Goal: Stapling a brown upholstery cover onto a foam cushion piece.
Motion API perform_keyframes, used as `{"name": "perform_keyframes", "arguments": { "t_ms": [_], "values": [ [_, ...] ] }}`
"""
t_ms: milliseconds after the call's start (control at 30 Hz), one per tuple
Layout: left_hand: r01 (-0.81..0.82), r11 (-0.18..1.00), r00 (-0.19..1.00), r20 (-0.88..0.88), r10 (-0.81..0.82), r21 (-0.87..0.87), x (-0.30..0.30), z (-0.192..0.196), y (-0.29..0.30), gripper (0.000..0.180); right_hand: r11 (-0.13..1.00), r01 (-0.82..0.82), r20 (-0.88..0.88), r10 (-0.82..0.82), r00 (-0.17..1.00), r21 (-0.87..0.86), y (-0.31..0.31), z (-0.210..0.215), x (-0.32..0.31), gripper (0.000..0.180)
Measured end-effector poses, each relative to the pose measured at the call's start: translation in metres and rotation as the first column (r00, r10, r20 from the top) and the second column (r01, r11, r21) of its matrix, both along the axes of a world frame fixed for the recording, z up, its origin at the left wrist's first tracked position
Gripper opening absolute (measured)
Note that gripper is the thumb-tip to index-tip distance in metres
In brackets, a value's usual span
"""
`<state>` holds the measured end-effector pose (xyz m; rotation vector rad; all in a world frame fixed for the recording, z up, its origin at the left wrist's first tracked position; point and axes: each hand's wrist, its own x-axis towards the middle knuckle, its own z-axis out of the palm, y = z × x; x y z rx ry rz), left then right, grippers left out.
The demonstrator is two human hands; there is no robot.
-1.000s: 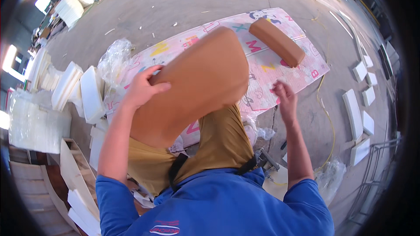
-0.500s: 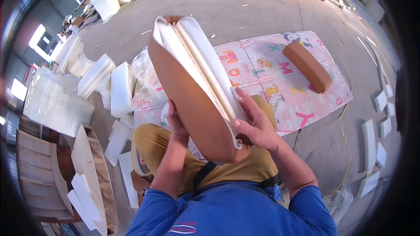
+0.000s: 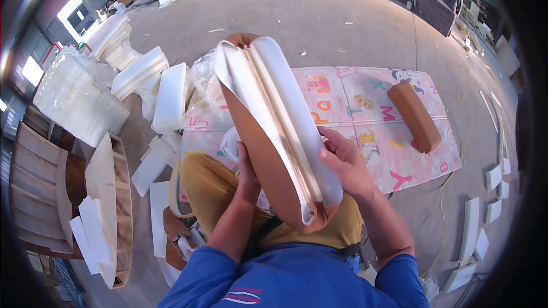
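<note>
Across my lap I hold a long brown upholstered piece point(image 3: 260, 162) at a tilt, its open side facing up. Its brown cover has a white backing point(image 3: 278, 71), and the flaps stand apart along a pale core point(image 3: 277, 120) that runs lengthwise. My left hand point(image 3: 247, 168) is wrapped round the lower left side, its fingers partly hidden behind the cover. On the right side, my right hand point(image 3: 347, 162) grips the edge with the thumb on the white backing and the fingers curled underneath. Cover material bunches at both rounded ends.
A pink folding mat point(image 3: 399, 165) with letters lies ahead, bearing a finished-looking brown padded block point(image 3: 414, 117). White foam blocks point(image 3: 171, 97) and wooden frames point(image 3: 108, 211) stand on the left. Foam strips point(image 3: 470, 228) lie on the right, near a yellow cord point(image 3: 439, 211).
The upholstered piece has turned slightly in my hands, and its left flap now shows more white backing. My right hand has shifted along the right edge. The whole view has tilted.
</note>
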<state>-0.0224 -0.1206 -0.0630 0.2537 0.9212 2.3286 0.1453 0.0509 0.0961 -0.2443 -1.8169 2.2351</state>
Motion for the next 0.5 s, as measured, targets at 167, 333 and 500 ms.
{"name": "perform_keyframes", "arguments": {
  "t_ms": [167,333,500],
  "values": [
    [0.050,0.999,0.997,0.059,-0.049,-0.014,0.014,-0.004,0.004,0.070,0.899,0.076,0.181,-0.168,0.969,0.431,-0.006,0.015,0.001,0.044],
    [0.097,0.994,0.995,-0.004,-0.098,-0.047,0.035,0.014,0.006,0.078,0.958,0.208,-0.024,-0.208,0.978,0.198,0.008,-0.007,0.019,0.029],
    [0.072,0.991,0.997,-0.011,-0.071,0.115,0.044,0.042,-0.022,0.093,0.941,0.091,-0.031,-0.086,0.996,0.325,0.040,0.015,0.038,0.026]
  ]
}}
